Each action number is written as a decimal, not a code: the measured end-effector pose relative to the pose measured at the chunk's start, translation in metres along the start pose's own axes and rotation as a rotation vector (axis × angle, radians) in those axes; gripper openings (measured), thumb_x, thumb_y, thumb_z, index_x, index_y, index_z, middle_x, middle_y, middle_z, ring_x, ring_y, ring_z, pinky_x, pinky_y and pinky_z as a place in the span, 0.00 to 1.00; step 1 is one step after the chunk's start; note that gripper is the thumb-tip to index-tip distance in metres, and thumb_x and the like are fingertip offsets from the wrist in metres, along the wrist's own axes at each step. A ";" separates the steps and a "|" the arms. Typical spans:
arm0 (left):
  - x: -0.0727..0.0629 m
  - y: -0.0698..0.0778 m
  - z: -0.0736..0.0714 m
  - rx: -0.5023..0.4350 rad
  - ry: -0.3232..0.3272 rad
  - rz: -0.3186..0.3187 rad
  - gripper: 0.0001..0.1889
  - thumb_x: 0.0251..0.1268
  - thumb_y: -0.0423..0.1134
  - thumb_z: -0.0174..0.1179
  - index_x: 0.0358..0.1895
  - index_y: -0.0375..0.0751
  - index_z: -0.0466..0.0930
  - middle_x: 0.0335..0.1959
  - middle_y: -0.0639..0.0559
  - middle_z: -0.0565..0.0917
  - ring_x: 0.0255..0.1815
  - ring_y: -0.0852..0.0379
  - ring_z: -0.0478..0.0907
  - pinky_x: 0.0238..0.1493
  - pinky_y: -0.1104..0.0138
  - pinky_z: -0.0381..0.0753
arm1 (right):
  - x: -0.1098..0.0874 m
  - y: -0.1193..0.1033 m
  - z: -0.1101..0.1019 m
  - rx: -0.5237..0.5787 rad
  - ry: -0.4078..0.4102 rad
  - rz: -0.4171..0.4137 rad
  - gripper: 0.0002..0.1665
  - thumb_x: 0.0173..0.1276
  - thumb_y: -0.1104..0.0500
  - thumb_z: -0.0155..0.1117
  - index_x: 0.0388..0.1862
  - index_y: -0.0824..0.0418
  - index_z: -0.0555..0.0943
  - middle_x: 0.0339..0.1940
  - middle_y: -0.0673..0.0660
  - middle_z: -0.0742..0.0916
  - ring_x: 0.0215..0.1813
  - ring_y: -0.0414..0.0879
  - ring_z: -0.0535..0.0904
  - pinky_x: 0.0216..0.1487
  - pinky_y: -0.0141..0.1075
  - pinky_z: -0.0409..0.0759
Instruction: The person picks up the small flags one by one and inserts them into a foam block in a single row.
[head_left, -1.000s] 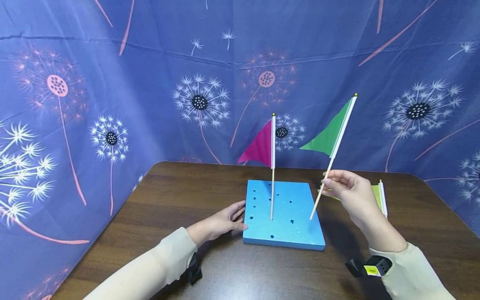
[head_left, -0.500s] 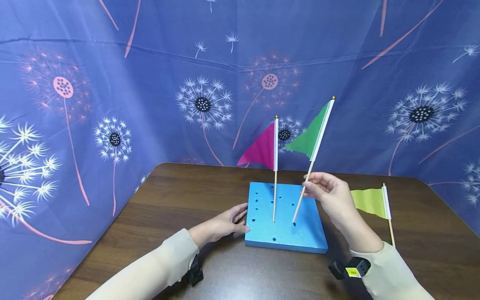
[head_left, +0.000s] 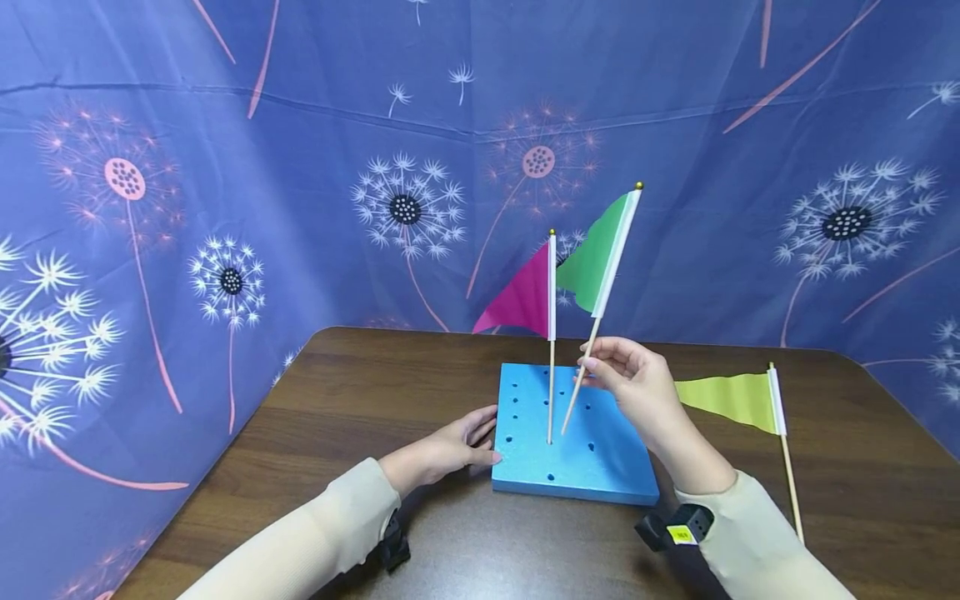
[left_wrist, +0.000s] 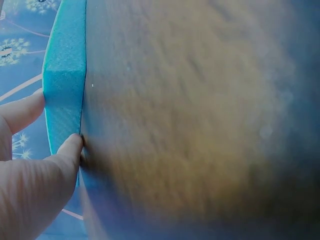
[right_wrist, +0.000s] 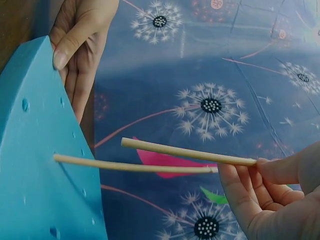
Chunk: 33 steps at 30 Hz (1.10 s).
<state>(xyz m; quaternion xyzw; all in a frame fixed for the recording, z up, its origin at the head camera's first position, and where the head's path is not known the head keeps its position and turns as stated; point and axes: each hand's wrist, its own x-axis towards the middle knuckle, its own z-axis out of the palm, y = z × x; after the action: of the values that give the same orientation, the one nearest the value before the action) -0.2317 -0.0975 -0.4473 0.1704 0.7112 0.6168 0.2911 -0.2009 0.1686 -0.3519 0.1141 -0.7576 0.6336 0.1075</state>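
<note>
A blue foam board (head_left: 528,462) with several small holes sits on the table. A magenta flag (head_left: 521,296) stands upright with its stick in one of them. My left hand (head_left: 450,446) rests against the board's left edge, thumb and fingers touching its side, with the fingers fairly straight. Thumb and fingertips of my right hand (head_left: 637,387) pinch the wooden stick of a green flag (head_left: 600,254), tilted with its top to the right. The stick's lower end (right_wrist: 131,143) shows free of the board in the right wrist view, close beside the magenta flag's stick (right_wrist: 130,166).
On the table's right side lies a yellow flag (head_left: 738,400), partly behind my right forearm. The brown wooden table (head_left: 360,375) ends at a blue dandelion-patterned cloth (head_left: 315,167). A black camera is strapped at each wrist.
My right hand has carried the green flag leftward over the board, close to the magenta flag, uncovering the yellow flag. My left hand stays at the board's edge.
</note>
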 end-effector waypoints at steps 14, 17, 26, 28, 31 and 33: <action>0.000 0.002 -0.001 0.017 -0.010 -0.009 0.42 0.66 0.25 0.58 0.77 0.35 0.43 0.79 0.38 0.47 0.79 0.44 0.45 0.76 0.54 0.57 | 0.008 0.013 0.029 0.061 0.006 -0.024 0.12 0.69 0.69 0.60 0.49 0.75 0.77 0.40 0.61 0.86 0.39 0.40 0.86 0.44 0.32 0.87; -0.002 0.002 -0.002 0.028 -0.003 -0.016 0.42 0.65 0.25 0.58 0.77 0.35 0.43 0.79 0.38 0.48 0.79 0.43 0.46 0.76 0.53 0.57 | 0.009 0.016 0.035 0.079 0.001 -0.030 0.12 0.69 0.69 0.60 0.48 0.75 0.77 0.40 0.62 0.85 0.37 0.40 0.86 0.43 0.33 0.87; 0.001 -0.002 0.001 -0.001 0.014 0.006 0.42 0.63 0.23 0.59 0.77 0.32 0.43 0.78 0.36 0.49 0.79 0.43 0.45 0.76 0.54 0.55 | 0.014 0.019 0.051 0.087 -0.001 -0.026 0.12 0.69 0.67 0.61 0.48 0.72 0.79 0.43 0.68 0.84 0.38 0.44 0.87 0.43 0.34 0.87; 0.002 -0.001 0.002 0.003 0.025 0.002 0.43 0.62 0.23 0.59 0.76 0.32 0.44 0.78 0.36 0.49 0.79 0.43 0.46 0.76 0.54 0.56 | 0.015 0.020 0.054 0.082 -0.004 -0.025 0.12 0.69 0.67 0.61 0.49 0.72 0.79 0.44 0.69 0.84 0.39 0.46 0.87 0.43 0.35 0.87; 0.002 0.000 0.003 0.009 0.037 -0.010 0.42 0.62 0.24 0.60 0.76 0.33 0.45 0.78 0.37 0.50 0.79 0.43 0.47 0.76 0.54 0.57 | 0.016 0.021 0.057 0.080 -0.006 -0.020 0.12 0.69 0.67 0.61 0.49 0.71 0.79 0.44 0.68 0.84 0.40 0.45 0.86 0.44 0.35 0.87; 0.002 0.001 0.003 0.017 0.039 -0.015 0.42 0.62 0.24 0.60 0.76 0.33 0.45 0.78 0.37 0.51 0.79 0.43 0.47 0.76 0.54 0.58 | 0.017 0.021 0.060 0.083 -0.009 -0.020 0.11 0.69 0.67 0.61 0.48 0.71 0.79 0.44 0.69 0.84 0.40 0.44 0.86 0.44 0.36 0.87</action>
<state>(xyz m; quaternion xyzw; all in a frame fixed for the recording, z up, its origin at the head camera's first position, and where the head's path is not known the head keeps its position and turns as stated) -0.2317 -0.0937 -0.4470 0.1556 0.7233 0.6117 0.2803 -0.2246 0.1129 -0.3772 0.1290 -0.7300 0.6628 0.1055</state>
